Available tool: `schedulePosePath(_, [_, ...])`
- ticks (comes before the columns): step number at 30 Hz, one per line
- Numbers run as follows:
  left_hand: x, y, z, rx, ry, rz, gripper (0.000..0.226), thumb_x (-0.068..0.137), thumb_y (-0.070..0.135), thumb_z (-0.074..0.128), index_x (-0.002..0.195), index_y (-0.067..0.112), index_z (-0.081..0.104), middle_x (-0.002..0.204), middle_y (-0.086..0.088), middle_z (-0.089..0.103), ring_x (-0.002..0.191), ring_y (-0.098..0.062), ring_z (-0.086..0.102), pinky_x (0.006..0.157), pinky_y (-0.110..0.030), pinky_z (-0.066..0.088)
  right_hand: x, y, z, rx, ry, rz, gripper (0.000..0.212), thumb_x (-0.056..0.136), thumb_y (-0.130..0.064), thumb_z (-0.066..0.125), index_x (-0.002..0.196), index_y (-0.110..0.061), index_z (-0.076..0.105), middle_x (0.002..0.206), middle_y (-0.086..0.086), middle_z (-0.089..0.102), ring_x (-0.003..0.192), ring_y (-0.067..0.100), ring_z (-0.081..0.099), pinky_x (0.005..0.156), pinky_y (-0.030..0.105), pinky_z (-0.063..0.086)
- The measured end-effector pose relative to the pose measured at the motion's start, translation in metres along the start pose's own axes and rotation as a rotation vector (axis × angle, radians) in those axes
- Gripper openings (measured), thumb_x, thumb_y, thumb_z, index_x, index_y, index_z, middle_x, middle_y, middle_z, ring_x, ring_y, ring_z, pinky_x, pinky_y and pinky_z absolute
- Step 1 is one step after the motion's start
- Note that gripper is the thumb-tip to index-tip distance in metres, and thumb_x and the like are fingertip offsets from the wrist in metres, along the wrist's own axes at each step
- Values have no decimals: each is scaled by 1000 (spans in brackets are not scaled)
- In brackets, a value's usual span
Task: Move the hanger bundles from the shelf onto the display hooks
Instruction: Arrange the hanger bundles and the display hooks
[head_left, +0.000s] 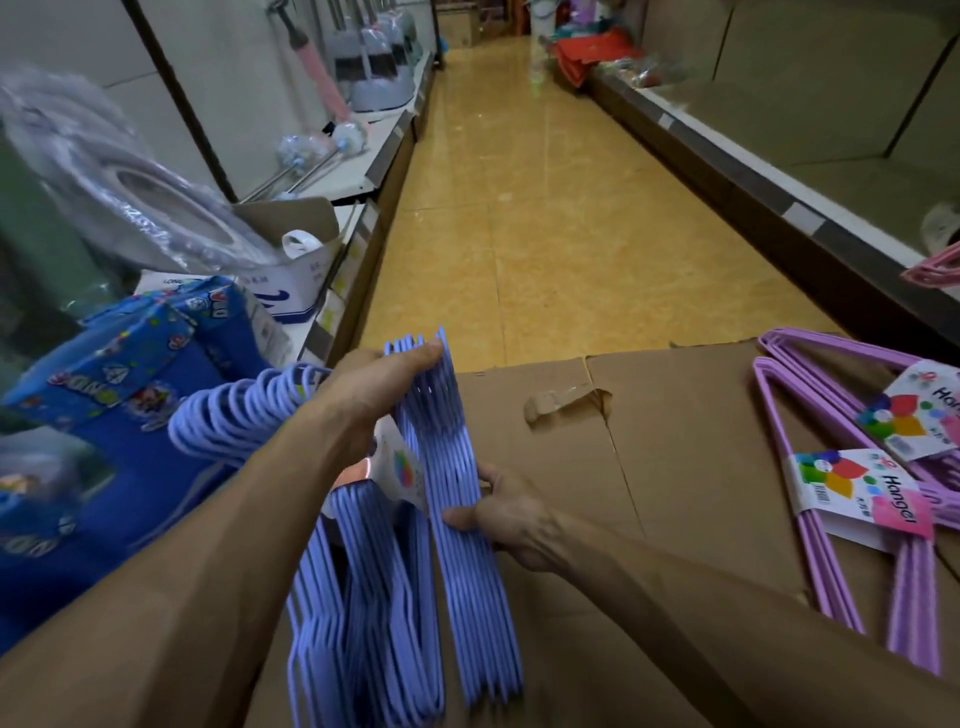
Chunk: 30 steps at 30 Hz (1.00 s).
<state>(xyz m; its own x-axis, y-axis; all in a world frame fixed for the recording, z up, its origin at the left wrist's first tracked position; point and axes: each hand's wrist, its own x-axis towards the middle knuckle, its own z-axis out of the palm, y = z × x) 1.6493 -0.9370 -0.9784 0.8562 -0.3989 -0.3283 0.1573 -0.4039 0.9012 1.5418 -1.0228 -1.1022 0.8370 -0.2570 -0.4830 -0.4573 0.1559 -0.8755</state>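
A bundle of blue hangers (457, 519) stands on edge over a flattened cardboard box (675, 457). My left hand (379, 384) grips the bundle's top corner, and its hooks (244, 410) curl out to the left. My right hand (506, 512) clamps the bundle's right side lower down. A paper label (405, 470) wraps the bundle's middle. Two purple hanger bundles (831, 467) with "Hanger" labels lie flat on the cardboard at the right. A pink hanger bundle (935, 270) pokes in at the right edge. No display hooks are visible.
Blue printed boxes (130, 395) and a shoe box (291, 291) crowd the left shelf, with plastic-wrapped goods and brushes further back. A yellow tiled aisle (519, 182) runs ahead. The right shelf (779, 130) is mostly bare, with red goods at its far end.
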Motion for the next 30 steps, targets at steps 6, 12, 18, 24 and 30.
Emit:
schedulePosePath(6, [7,13,-12,551,254,178,32,93,34,58,85,3,54,77,-10,50,65,-21,44,54,-32,31,16,-2,17,-28,-20,-45,33,87,2,68,113,-17,61,108,7,69,101,28,67,89,45,57])
schedulePosePath(12, [15,17,-17,1022,143,394,52,96,40,53,136,7,49,134,-14,56,119,-32,54,95,-40,47,15,-7,27,-234,-104,-49,40,83,-1,76,116,-16,59,119,12,67,109,32,65,89,46,56])
schedulePosePath(18, [11,1,-28,1438,45,489,50,96,48,48,132,13,50,140,-7,48,124,-28,51,97,-40,41,22,-13,38,-512,37,-40,42,74,-16,85,107,-11,61,107,10,68,97,29,67,83,45,59])
schedulePosePath(24, [9,-6,-37,1425,63,575,42,97,40,48,127,11,52,135,-6,52,120,-28,53,96,-37,40,16,-21,43,-739,77,-37,55,71,-31,87,113,-9,58,115,12,65,107,30,63,90,46,56])
schedulePosePath(30, [13,-12,-41,1219,73,554,42,95,38,50,129,14,55,136,-6,55,121,-30,52,98,-37,39,-12,-28,24,-965,-44,12,67,87,-34,74,139,-6,42,139,13,54,124,30,53,101,37,45])
